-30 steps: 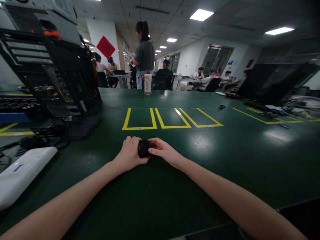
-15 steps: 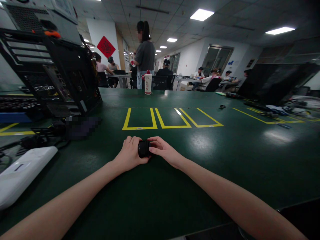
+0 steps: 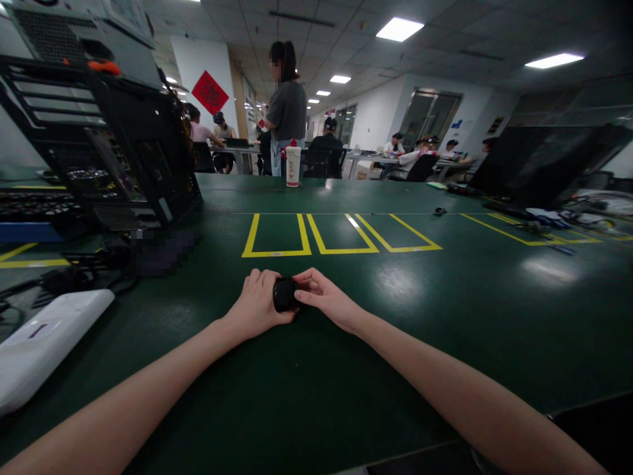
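A small black cylinder (image 3: 284,295), much like a camera lens, is held between my two hands just above or on the green tabletop; which of these I cannot tell. My left hand (image 3: 257,300) wraps round it from the left, with the thumb below and the fingers over the top. From the right, my right hand (image 3: 324,298) grips its other end between thumb and fingertips. Fingers hide parts of both ends.
Yellow tape frames (image 3: 342,251) mark the green table (image 3: 297,396) beyond my hands. At left stand an opened computer case (image 3: 123,145), cables and a white device (image 3: 54,343). A white cup (image 3: 293,166) stands at the far edge; a monitor (image 3: 548,165) is right. People are behind.
Almost nothing differs. My right fingers have shifted very slightly on the black cylinder; my left hand keeps the same grip and place.
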A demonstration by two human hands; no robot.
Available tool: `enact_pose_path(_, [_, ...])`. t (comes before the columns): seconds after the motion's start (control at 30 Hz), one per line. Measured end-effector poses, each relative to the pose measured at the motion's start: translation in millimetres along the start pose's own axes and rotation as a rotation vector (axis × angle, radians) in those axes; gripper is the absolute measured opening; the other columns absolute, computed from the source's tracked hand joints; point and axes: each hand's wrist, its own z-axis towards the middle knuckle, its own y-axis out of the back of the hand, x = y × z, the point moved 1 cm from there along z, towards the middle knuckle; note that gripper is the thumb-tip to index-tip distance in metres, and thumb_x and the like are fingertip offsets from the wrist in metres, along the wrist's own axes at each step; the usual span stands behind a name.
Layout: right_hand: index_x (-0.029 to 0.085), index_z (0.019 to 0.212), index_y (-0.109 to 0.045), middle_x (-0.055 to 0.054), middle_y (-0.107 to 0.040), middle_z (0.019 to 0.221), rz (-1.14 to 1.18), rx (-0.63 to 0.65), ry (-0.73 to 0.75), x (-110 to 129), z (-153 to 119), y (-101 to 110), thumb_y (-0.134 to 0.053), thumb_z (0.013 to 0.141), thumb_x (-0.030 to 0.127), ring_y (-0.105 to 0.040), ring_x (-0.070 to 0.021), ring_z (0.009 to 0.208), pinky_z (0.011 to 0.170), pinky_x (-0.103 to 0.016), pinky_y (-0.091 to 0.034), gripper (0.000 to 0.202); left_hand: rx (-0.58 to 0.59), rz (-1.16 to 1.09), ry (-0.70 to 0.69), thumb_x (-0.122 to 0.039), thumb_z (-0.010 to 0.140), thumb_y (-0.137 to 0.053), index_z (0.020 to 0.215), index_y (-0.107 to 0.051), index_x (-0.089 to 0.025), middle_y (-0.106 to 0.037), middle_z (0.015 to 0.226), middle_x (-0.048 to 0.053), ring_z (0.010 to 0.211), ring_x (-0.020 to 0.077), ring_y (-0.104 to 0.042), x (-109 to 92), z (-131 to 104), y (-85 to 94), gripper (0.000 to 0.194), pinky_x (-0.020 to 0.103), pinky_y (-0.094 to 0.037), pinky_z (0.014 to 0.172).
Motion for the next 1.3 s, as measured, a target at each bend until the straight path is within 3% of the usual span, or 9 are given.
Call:
enact_pose_path(0.13, [0.023, 0.106, -0.047, -0.004, -0.052, 0.105, 0.004, -0.015, -0.025, -2.1, 0.4, 1.0, -0.061, 0.074, 0.026, -0.049, -0.0186, 0.104, 0.093, -0.041, -0.037, 0.036, -0.003, 0.024, -0.020, -0.050, 0.064, -0.060, 0.097, -0.046, -0.015, -0.051, 0.093, 0.008, 0.083, 0.0244, -0.044, -0.2, 0.1, -0.4, 0.050, 0.037, -0.038, 0.071])
enact_pose_path(0.33, [0.023, 0.101, -0.048, -0.002, -0.052, 0.103, 0.050, 0.059, -0.015, 0.4, -0.3, 2.6, -0.069, 0.064, 0.016, -0.049, -0.0187, 0.104, 0.092, -0.041, -0.038, 0.043, 0.014, 0.035, -0.030, -0.046, 0.064, -0.060, 0.099, -0.045, -0.014, -0.050, 0.093, 0.008, 0.082, 0.0236, -0.043, -0.5, -0.1, 1.7, 0.050, 0.037, -0.039, 0.071])
enact_pose_path(0.57, [0.021, 0.098, -0.050, -0.003, -0.055, 0.100, 0.029, 0.004, 0.000, -0.4, 0.7, 0.6, -0.062, 0.073, 0.026, -0.051, -0.0172, 0.099, 0.090, -0.038, -0.038, 0.028, -0.007, 0.052, -0.034, -0.050, 0.065, -0.059, 0.097, -0.045, -0.014, -0.050, 0.092, 0.008, 0.081, 0.0232, -0.044, -1.2, 0.0, 0.1, 0.051, 0.036, -0.039, 0.069])
enact_pose_path(0.73, [0.022, 0.103, -0.050, -0.004, -0.054, 0.102, 0.049, -0.018, -0.006, -5.0, 3.3, 1.1, -0.063, 0.071, 0.024, -0.049, -0.0177, 0.103, 0.092, -0.038, -0.036, 0.034, -0.028, 0.077, -0.036, -0.050, 0.063, -0.061, 0.098, -0.045, -0.013, -0.050, 0.091, 0.008, 0.081, 0.0234, -0.043, -0.6, -0.1, -2.2, 0.052, 0.036, -0.039, 0.070])
enact_pose_path(0.97, [0.023, 0.099, -0.049, -0.002, -0.054, 0.101, 0.058, 0.048, 0.010, -1.5, 1.1, 1.7, -0.069, 0.064, 0.013, -0.051, -0.0180, 0.102, 0.091, -0.039, -0.039, 0.042, -0.016, 0.063, -0.038, -0.045, 0.063, -0.062, 0.098, -0.045, -0.014, -0.050, 0.091, 0.008, 0.081, 0.0232, -0.044, 1.0, -0.8, -1.4, 0.050, 0.036, -0.039, 0.070])
enact_pose_path(1.17, [0.022, 0.096, -0.050, -0.003, -0.054, 0.101, 0.044, 0.003, -0.006, -2.1, 1.0, 0.0, -0.064, 0.071, 0.024, -0.051, -0.0179, 0.099, 0.088, -0.039, -0.040, 0.029, 0.002, 0.048, -0.029, -0.050, 0.064, -0.059, 0.097, -0.045, -0.014, -0.051, 0.092, 0.008, 0.081, 0.0233, -0.044, -0.8, -0.5, 0.9, 0.051, 0.036, -0.039, 0.070])
enact_pose_path(1.3, [0.023, 0.103, -0.049, -0.003, -0.053, 0.102, 0.041, -0.016, -0.020, -3.4, 1.7, 0.7, -0.064, 0.071, 0.024, -0.050, -0.0181, 0.101, 0.091, -0.040, -0.039, 0.035, 0.006, 0.050, -0.021, -0.050, 0.064, -0.060, 0.097, -0.046, -0.014, -0.051, 0.092, 0.008, 0.082, 0.0236, -0.044, -0.7, -0.4, 1.3, 0.051, 0.036, -0.039, 0.070])
